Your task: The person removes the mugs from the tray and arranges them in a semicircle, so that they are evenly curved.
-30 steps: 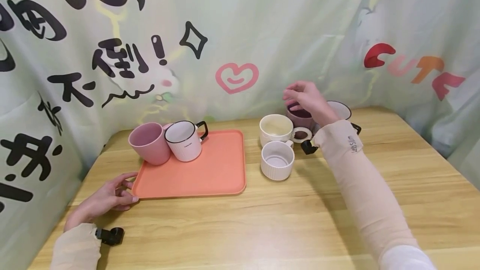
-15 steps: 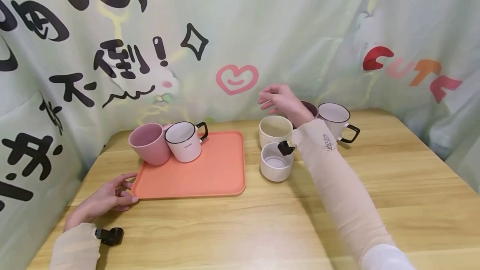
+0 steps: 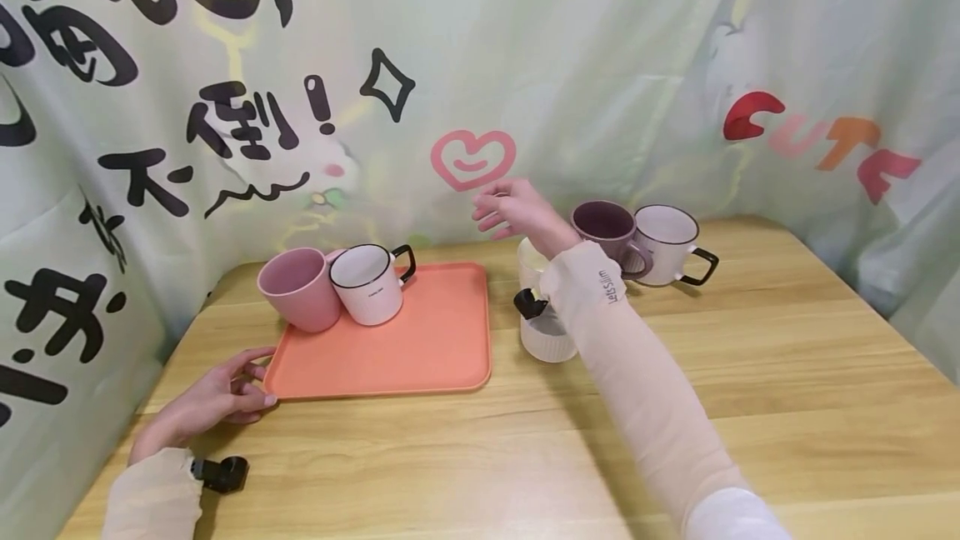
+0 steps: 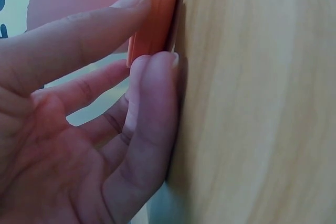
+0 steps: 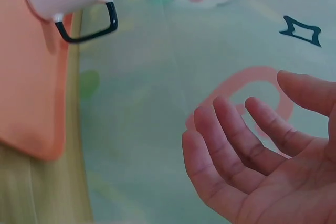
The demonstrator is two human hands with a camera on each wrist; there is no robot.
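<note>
Leftward swings the right hand [image 3: 517, 211], now clear of the purple mug [image 3: 603, 227] it partly hid earlier. Its wrist camera [image 3: 529, 303] looks close to the cream cup [image 3: 529, 265] and ribbed cup [image 3: 546, 344]; a low sweep could knock either. Tugging the orange tray [image 3: 442, 340] might tip the pink mug [image 3: 300, 290] at its far-left corner. That right arm reaches forward, fingers loosely bent, holding nothing; the left hand [image 3: 213, 390] pinches the tray's near-left corner.
</note>
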